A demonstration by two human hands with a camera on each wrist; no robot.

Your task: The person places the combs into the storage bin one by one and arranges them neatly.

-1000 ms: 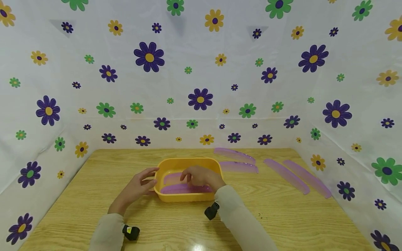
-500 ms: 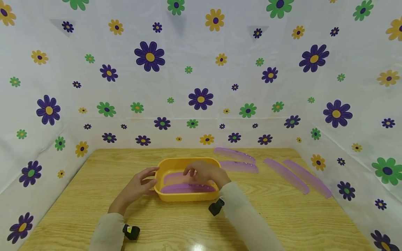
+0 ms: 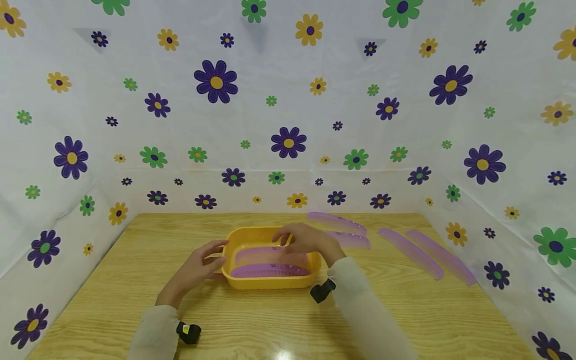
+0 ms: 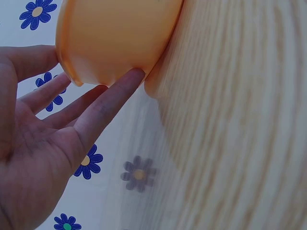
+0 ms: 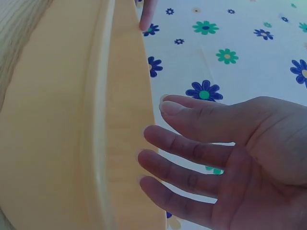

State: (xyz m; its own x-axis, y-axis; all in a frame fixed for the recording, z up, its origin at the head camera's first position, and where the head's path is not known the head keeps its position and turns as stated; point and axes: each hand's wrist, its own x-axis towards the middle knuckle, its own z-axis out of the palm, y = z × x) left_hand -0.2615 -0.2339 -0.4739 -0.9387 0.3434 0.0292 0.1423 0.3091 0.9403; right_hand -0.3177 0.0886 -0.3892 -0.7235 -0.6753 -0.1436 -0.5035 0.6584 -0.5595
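Note:
A yellow plastic basket (image 3: 270, 283) stands mid-table. Two purple combs lie inside, a front comb (image 3: 270, 271) and a back comb (image 3: 252, 255) partly hidden by the right hand. My left hand (image 3: 200, 267) rests against the basket's left end; in the left wrist view, extended fingertips touch the orange-looking wall (image 4: 115, 43). Above the basket's right part hovers my right hand (image 3: 306, 239), its fingers loosely bent. The right wrist view finds nothing between those fingers (image 5: 184, 172), which are beside the basket rim (image 5: 127, 143).
Behind and right of the basket lie a far comb (image 3: 337, 223) and a nearer comb (image 3: 353, 240). Two slanting combs, one inner (image 3: 411, 252) and one outer (image 3: 443, 257), lie at the right. Flowered sheets (image 3: 252, 115) enclose the wooden table (image 3: 252, 325).
My right hand has drawn back from the combs, moving up and right over the basket and uncovering more of both combs. The left hand stays at the basket's left end.

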